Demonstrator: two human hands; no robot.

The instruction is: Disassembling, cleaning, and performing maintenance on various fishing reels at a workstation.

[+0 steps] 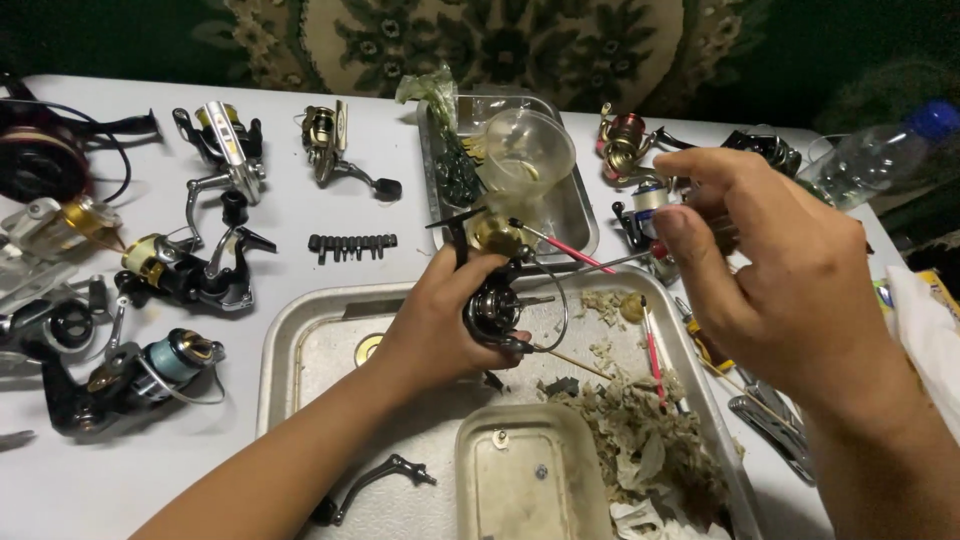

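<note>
Fingers of the left hand (440,320) wrap a dark fishing reel (497,300) above the metal tray (300,340). The right hand (770,270) pinches a thin tool (600,263), tip just beyond that grip. Best hold the reel firm and guide the tip slowly.

A white table (330,215) fills most of the frame, its far edge running from nine o'clock across to two o'clock. Beyond it, at twelve o'clock, lies a dark green carpet (480,40) with a cream medallion of leaf and flower patterns. The carpet falls into deep shadow toward ten o'clock and one o'clock. Light from above falls evenly on the tabletop, leaving soft, short shadows. No walls or windows come into view.
</note>
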